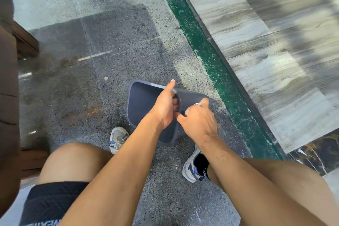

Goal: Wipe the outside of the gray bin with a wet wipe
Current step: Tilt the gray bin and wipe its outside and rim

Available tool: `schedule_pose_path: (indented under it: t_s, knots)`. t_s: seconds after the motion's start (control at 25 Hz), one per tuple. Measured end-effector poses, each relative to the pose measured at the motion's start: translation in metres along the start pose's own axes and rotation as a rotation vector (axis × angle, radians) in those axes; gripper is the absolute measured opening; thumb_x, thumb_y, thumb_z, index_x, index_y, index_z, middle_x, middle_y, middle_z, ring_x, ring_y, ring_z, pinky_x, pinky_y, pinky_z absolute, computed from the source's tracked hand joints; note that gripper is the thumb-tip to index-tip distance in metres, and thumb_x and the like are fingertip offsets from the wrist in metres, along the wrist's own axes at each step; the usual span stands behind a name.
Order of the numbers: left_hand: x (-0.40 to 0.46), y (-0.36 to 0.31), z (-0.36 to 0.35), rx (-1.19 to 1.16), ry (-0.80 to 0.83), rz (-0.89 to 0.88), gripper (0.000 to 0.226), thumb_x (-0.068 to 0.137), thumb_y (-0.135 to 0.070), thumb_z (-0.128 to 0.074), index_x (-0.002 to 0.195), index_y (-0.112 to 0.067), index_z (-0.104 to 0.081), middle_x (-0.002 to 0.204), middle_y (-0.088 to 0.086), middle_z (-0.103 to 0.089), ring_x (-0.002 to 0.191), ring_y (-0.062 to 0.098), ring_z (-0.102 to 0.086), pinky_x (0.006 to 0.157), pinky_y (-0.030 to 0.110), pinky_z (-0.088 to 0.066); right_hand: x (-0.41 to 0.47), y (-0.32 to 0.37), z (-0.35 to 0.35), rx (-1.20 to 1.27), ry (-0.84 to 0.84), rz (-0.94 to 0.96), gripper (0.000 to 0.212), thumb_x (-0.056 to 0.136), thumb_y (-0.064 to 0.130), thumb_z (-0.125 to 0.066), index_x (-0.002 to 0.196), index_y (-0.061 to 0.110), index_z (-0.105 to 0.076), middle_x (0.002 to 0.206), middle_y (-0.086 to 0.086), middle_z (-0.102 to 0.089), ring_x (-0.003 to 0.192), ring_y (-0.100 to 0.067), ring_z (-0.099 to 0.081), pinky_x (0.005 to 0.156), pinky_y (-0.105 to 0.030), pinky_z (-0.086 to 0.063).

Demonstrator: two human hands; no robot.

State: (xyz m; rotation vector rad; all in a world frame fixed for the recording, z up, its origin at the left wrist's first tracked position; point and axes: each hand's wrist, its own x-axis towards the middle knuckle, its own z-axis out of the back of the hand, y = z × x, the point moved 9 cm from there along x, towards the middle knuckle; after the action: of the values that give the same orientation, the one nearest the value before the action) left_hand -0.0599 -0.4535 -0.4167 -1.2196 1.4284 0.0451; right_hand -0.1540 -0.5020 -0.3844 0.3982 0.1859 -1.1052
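The gray bin (145, 102) stands on the speckled floor between my feet, tilted toward my left, its dark inside showing. My left hand (165, 106) grips the bin's right rim at its handle cutout, thumb stretched along the top edge and fingers curled through the opening. My right hand (199, 120) presses against the bin's outer right wall, fingers closed over a white wet wipe (196, 104) of which only small bits peek out between my fingers. Most of that outer wall is hidden behind my hands.
My two sneakers (118, 138) (194, 167) flank the bin on the gray floor. A green painted strip (207, 55) and a raised marble-tiled ledge (266, 42) run diagonally on the right. Dark wooden furniture (11, 71) lines the left edge.
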Motion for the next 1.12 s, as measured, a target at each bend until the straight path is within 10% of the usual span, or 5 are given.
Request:
schedule_pose_path:
  t_s: [0.24,0.4,0.6,0.76,1.12]
  knots:
    - [0.004,-0.007,-0.003,0.205,0.015,0.018,0.047,0.1,-0.061,-0.03,0.105,-0.025,-0.06,0.105,0.002,-0.065,0.089,0.022,-0.062,0.087,0.043,-0.038,0.013,-0.009,0.004,0.124,-0.069,-0.058,0.026,0.089,0.04,-0.07,0.088,0.014,-0.072,0.118,-0.006,-0.042,0.088,-0.037,-0.066,0.081,-0.041,-0.056]
    - [0.014,-0.064,0.065,0.462,-0.433,-0.11,0.043,0.086,-0.036,-0.049,0.107,-0.003,-0.067,0.082,0.01,-0.078,0.068,0.026,-0.07,0.07,0.034,-0.051,0.026,-0.02,0.013,0.162,-0.096,-0.107,0.03,0.089,0.039,-0.072,0.091,0.009,-0.073,0.124,-0.009,-0.045,0.088,-0.036,-0.066,0.082,-0.038,-0.054]
    - [0.039,-0.065,0.156,1.087,-0.504,0.129,0.05,0.088,-0.017,-0.06,0.133,0.003,-0.051,0.134,0.02,-0.056,0.124,0.038,-0.054,0.105,0.045,-0.043,0.053,-0.03,0.029,0.212,-0.16,-0.116,0.036,0.088,0.04,-0.074,0.097,0.005,-0.071,0.124,-0.01,-0.049,0.091,-0.033,-0.067,0.085,-0.04,-0.056]
    - [0.046,-0.01,0.154,0.68,-0.21,0.27,0.042,0.092,-0.008,-0.064,0.13,-0.01,-0.048,0.135,0.008,-0.057,0.118,0.03,-0.055,0.103,0.046,-0.041,0.084,-0.032,0.048,0.266,-0.233,-0.112,0.034,0.088,0.036,-0.075,0.088,0.003,-0.07,0.121,-0.012,-0.051,0.085,-0.03,-0.067,0.079,-0.038,-0.058]
    - [0.042,-0.03,0.19,0.21,-0.5,0.068,0.051,0.08,-0.053,-0.057,0.117,-0.018,-0.061,0.113,0.008,-0.069,0.094,0.03,-0.066,0.089,0.046,-0.054,0.132,-0.02,0.053,0.21,-0.209,-0.155,0.038,0.087,0.038,-0.076,0.085,0.002,-0.062,0.13,-0.018,-0.053,0.096,-0.033,-0.065,0.083,-0.03,-0.046]
